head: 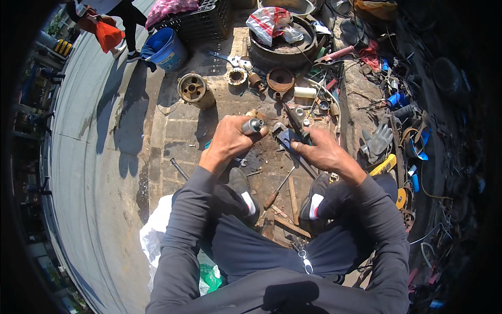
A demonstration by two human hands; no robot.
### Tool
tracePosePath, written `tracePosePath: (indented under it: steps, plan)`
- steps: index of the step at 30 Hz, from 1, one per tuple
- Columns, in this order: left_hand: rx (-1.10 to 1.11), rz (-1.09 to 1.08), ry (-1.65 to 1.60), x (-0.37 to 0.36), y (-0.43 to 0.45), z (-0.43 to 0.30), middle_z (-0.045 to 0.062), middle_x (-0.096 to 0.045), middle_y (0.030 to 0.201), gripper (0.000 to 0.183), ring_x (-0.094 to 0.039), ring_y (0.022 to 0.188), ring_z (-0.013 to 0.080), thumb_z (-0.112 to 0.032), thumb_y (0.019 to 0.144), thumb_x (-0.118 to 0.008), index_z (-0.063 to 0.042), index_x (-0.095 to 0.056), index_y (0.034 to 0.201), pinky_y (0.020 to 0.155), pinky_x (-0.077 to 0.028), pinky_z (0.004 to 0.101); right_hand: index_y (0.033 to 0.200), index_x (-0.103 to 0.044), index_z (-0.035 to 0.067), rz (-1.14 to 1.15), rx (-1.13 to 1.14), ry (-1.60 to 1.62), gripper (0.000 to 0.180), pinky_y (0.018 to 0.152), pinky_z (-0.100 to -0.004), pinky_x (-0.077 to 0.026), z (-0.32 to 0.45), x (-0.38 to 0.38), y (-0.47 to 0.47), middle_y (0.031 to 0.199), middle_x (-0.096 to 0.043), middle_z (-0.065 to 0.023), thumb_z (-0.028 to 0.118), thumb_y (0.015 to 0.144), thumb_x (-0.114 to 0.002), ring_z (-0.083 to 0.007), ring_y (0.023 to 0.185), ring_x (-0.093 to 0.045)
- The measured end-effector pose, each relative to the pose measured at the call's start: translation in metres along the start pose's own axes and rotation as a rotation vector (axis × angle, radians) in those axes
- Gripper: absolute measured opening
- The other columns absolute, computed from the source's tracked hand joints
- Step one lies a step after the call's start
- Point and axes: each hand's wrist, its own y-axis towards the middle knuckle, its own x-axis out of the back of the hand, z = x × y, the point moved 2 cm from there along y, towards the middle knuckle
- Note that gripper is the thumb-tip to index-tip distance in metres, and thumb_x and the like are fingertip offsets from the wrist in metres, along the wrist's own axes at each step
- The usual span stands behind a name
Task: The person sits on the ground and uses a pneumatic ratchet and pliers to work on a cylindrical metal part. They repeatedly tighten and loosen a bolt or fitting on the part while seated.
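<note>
My left hand (237, 137) is closed around a grey metal cylindrical part (252, 126), its round end facing up. To its right, my right hand (319, 147) grips a dark metal tool (292, 117), whose kind I cannot tell for sure. A blue-handled adjustable wrench (288, 139) lies by the fingers of that hand; whether they touch it is unclear. A screwdriver with a wooden-looking handle (270, 199) rests on the ground between the shoes. Beyond the hands are a cylindrical metal housing (192, 88), a ring-shaped metal part (237, 76) and a rusty round part (280, 79).
A blue bucket (168, 53) and black crate (206, 23) stand at the upper left, near a walking person with a red bag (108, 35). A large round basin (282, 51) stands beyond the parts. Scrap, cables and a grey glove (377, 141) crowd the right side.
</note>
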Motion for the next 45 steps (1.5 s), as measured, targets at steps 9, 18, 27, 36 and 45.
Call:
tracePosePath:
  steps: [9, 18, 27, 36, 45]
  plan:
    - [-0.023, 0.037, 0.102, 0.007, 0.004, -0.007, 0.025, -0.072, 0.086, 0.027, -0.070, 0.078, 0.0454, -0.029, 0.092, -0.084, -0.006, -0.080, 0.107, 0.065, -0.054, 0.0422, 0.117, -0.074, 0.000, 0.698, -0.248, 0.867, 0.033, 0.058, -0.0232, -0.046, 0.026, -0.025, -0.030, 0.098, -0.080, -0.0112, 0.031, 0.106, -0.073, -0.0092, 0.065, -0.059]
    - [-0.159, -0.031, -0.089, -0.001, 0.005, -0.009, 0.011, -0.044, 0.062, 0.035, -0.039, 0.061, 0.0108, -0.021, 0.094, -0.084, 0.000, -0.062, 0.078, 0.052, -0.040, 0.0348, 0.120, -0.073, -0.001, 0.718, -0.202, 1.133, 0.029, 0.058, -0.0241, -0.047, 0.026, -0.036, -0.027, 0.104, -0.079, -0.0175, 0.026, 0.107, -0.071, -0.0110, 0.063, -0.058]
    - [-0.145, -0.009, 0.000, 0.003, 0.005, -0.013, 0.013, -0.048, 0.068, 0.031, -0.046, 0.067, 0.0225, -0.024, 0.094, -0.084, -0.002, -0.064, 0.085, 0.055, -0.042, 0.0386, 0.122, -0.072, -0.001, 0.788, -0.186, 1.161, 0.030, 0.058, -0.0252, -0.049, 0.025, -0.039, -0.027, 0.108, -0.079, -0.0201, 0.025, 0.108, -0.069, -0.0138, 0.062, -0.062]
    - [-0.166, -0.028, -0.001, 0.001, 0.005, -0.010, 0.010, -0.036, 0.064, 0.044, -0.033, 0.063, 0.0127, -0.027, 0.094, -0.086, -0.001, -0.055, 0.075, 0.052, -0.037, 0.0365, 0.123, -0.071, -0.003, 0.832, -0.176, 1.242, 0.033, 0.056, -0.0255, -0.048, 0.026, -0.040, -0.025, 0.109, -0.078, -0.0234, 0.026, 0.108, -0.069, -0.0139, 0.062, -0.062]
    - [-0.154, -0.021, -0.019, 0.000, 0.004, -0.003, 0.011, -0.039, 0.065, 0.041, -0.034, 0.064, 0.0128, -0.027, 0.095, -0.085, 0.000, -0.059, 0.079, 0.053, -0.038, 0.0367, 0.114, -0.071, -0.003, 0.812, -0.220, 1.308, 0.029, 0.049, -0.0213, -0.039, 0.032, -0.043, -0.027, 0.094, -0.074, -0.0208, 0.025, 0.109, -0.066, -0.0096, 0.055, -0.049]
